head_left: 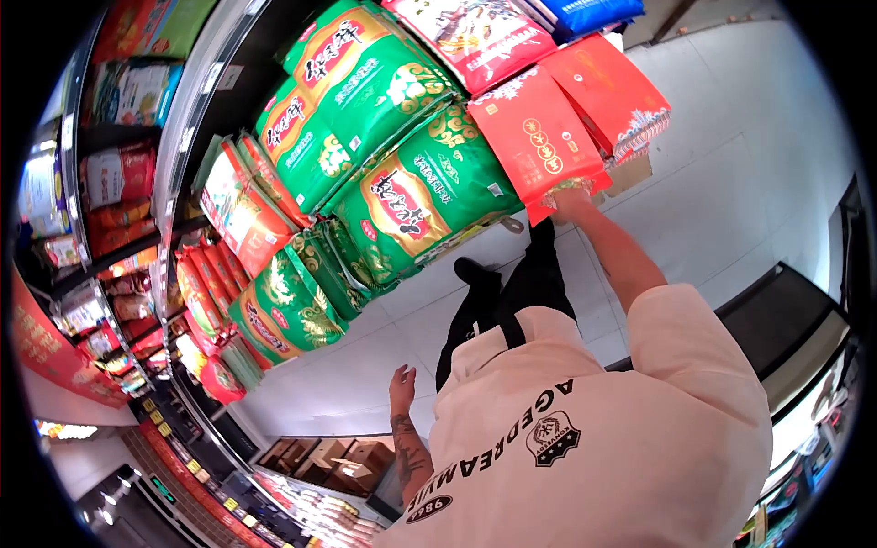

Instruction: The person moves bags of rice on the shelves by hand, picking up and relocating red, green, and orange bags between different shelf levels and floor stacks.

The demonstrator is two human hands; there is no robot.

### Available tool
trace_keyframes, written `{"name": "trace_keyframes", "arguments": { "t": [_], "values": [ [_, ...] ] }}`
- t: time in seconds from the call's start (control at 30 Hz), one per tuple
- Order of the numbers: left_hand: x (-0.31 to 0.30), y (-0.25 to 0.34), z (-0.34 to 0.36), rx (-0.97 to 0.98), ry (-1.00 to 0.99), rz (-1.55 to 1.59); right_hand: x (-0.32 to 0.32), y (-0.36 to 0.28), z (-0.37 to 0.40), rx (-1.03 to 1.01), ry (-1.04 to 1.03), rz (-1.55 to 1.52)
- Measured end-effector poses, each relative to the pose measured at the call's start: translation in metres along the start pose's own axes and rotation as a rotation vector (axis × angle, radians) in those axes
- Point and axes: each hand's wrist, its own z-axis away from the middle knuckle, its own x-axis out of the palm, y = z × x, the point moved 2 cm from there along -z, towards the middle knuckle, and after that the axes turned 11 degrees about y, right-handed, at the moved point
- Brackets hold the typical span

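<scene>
My right hand (568, 199) reaches forward and grips the bottom edge of a red bag (539, 137) that lies on a stack of sacks. A second red bag (610, 91) lies beside it, and large green rice sacks (416, 192) are piled to the left. My left hand (402, 379) hangs by my side with its fingers loosely apart, holding nothing. Below me I see my pink T-shirt (594, 429), black trousers and one black shoe (475, 271).
Shelves (119, 183) on the left carry red, green and orange packets. More green and red sacks (274, 310) stand on the light tiled floor (749, 183). A cardboard box (630, 173) sits under the red bags. A dark mat (786, 320) lies to the right.
</scene>
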Motion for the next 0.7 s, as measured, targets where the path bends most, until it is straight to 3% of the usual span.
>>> {"name": "trace_keyframes", "arguments": {
  "t": [0.2,0.37,0.63,0.67,0.7],
  "values": [
    [0.015,-0.043,0.010,-0.092,0.057,0.164,0.024,-0.028,0.006,0.021,-0.006,0.034],
    [0.029,-0.072,0.019,-0.256,0.027,0.343,-0.006,-0.074,0.051,0.005,0.055,0.070],
    [0.078,-0.167,0.019,-0.433,-0.049,0.614,0.045,-0.075,0.059,-0.189,0.085,0.146],
    [0.082,-0.182,0.019,-0.440,-0.053,0.648,0.057,-0.070,0.055,-0.375,0.258,0.154],
    [0.086,-0.195,0.018,-0.451,-0.073,0.639,0.047,-0.084,0.064,-0.392,0.183,0.174]
  ]
}}
